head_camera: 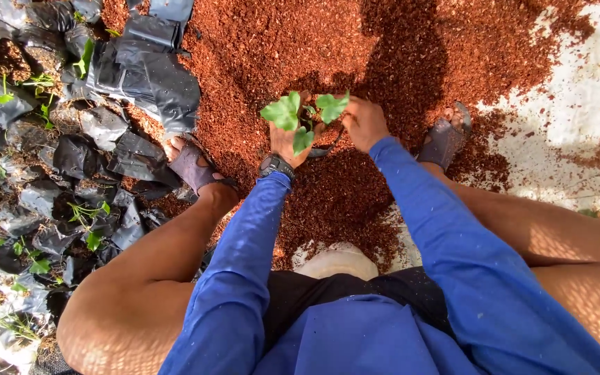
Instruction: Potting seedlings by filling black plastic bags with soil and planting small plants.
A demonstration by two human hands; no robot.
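Two hands meet over a big pile of red-brown crumbly soil (pixel 279 42). Between them stands a small green plant (pixel 300 118), its stem going straight up and its leaves on top. The left hand (pixel 287 144) is wrapped around the low part of the plant and seems shut on it. The right hand (pixel 364 123) is just beside it, fingers curled, touching a small black bag (pixel 322 150) at the plant's foot. Many filled black bags (pixel 71 160) lie off to the left.
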